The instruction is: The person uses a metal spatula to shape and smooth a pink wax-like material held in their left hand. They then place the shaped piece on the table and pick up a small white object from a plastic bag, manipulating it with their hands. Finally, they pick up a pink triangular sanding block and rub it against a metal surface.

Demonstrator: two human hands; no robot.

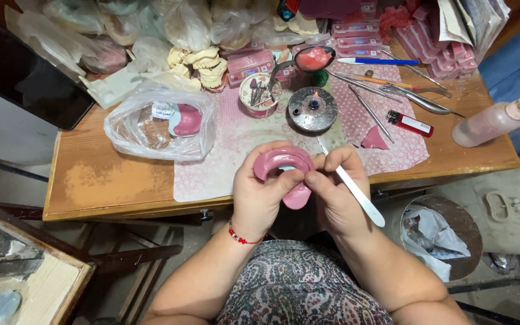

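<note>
My left hand (259,189) holds a pink horseshoe-shaped wax rim on its base (287,171) in front of the table edge, thumb resting on its inner curve. My right hand (338,186) pinches the right side of the same pink piece and also holds a thin tool with a white handle (356,192), its metal tip pointing up toward the table. A small round metal burner with a lit flame (312,108) stands on the table just beyond the hands.
A wooden table (109,180) carries a pink patterned cloth (236,138), a clear bag with a pink piece (160,123), a cup of burs (259,95), plaster casts (203,63), metal instruments (416,99), a red lighter (409,123), a squeeze bottle (492,122), a spoon of pink wax (313,58). A bin (440,235) stands on the right.
</note>
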